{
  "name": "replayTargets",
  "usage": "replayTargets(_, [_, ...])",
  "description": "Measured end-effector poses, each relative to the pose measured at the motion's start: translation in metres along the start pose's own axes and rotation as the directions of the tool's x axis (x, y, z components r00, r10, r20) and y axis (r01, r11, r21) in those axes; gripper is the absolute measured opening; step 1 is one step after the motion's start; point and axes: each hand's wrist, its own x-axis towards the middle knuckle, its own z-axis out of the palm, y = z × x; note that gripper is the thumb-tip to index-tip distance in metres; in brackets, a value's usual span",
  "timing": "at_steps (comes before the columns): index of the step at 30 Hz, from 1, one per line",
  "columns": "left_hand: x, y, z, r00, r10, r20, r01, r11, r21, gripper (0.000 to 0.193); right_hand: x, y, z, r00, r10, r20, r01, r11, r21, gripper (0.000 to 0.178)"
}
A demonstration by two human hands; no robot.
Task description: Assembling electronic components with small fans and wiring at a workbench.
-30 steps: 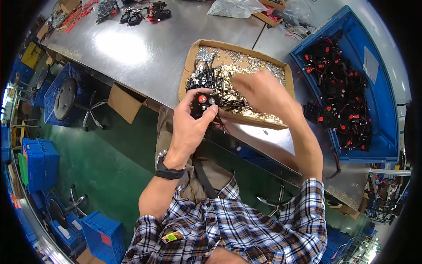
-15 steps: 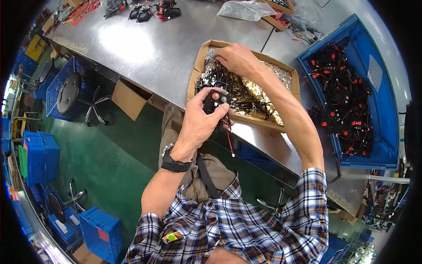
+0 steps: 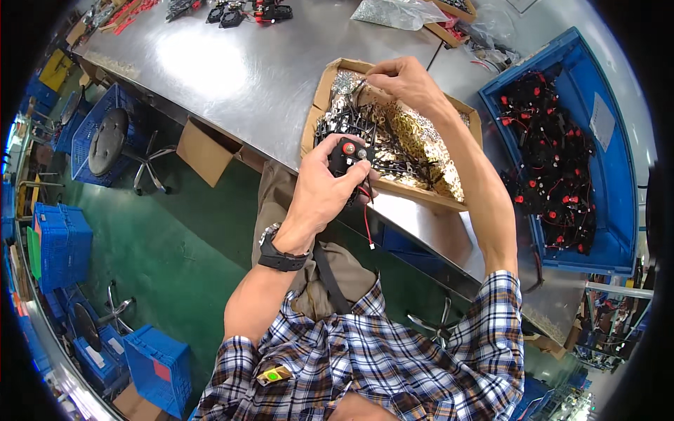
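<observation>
My left hand (image 3: 324,181) is closed round a black plastic part (image 3: 341,158) with one red and one silver terminal on its face. A thin red wire (image 3: 367,223) ending in a small white connector hangs below this part. My left thumb presses beside the silver terminal. Over the far side of a shallow cardboard box (image 3: 318,116), my right hand (image 3: 414,85) has its fingertips pinched together; whatever they hold is too small to make out. Inside the box lie small silver hardware (image 3: 344,84), gold-coloured metal pieces (image 3: 411,133) and dark, thin strips or cables.
To the right, a blue bin (image 3: 609,231) holds many black parts with red terminals (image 3: 551,165). The box sits on a metal table (image 3: 281,84). Black parts (image 3: 228,12) and a clear plastic bag (image 3: 397,15) lie at its far side. A stool (image 3: 112,144) stands at left.
My right hand has drawn back from the silver hardware, moving right and slightly up, its fingers now pinched above the box. My left hand keeps hold of the black part, almost still.
</observation>
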Motion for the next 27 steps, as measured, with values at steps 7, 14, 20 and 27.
replayTargets(7, [0.002, -0.001, -0.003, 1.0, 0.012, -0.005, -0.012, 1.0, 0.008, 0.03, -0.038, -0.022, 0.003, 0.998, 0.031, 0.06, -0.042, 0.98, 0.194, 0.026])
replayTargets(14, [0.005, -0.005, -0.001, 0.997, 0.056, -0.061, -0.051, 0.995, 0.089, 0.027, -0.108, -0.061, 0.013, 0.954, -0.005, 0.301, -0.032, 0.992, 0.12, 0.019])
replayTargets(20, [0.005, -0.007, 0.003, 0.985, 0.152, -0.086, -0.128, 0.963, 0.236, 0.025, -0.109, -0.066, 0.007, 0.936, 0.028, 0.351, -0.019, 0.999, -0.029, 0.021])
replayTargets(27, [0.0, -0.004, 0.007, 0.976, 0.193, -0.098, -0.157, 0.945, 0.288, 0.026, -0.104, -0.059, 0.01, 0.926, 0.024, 0.376, 0.007, 0.997, -0.08, 0.022])
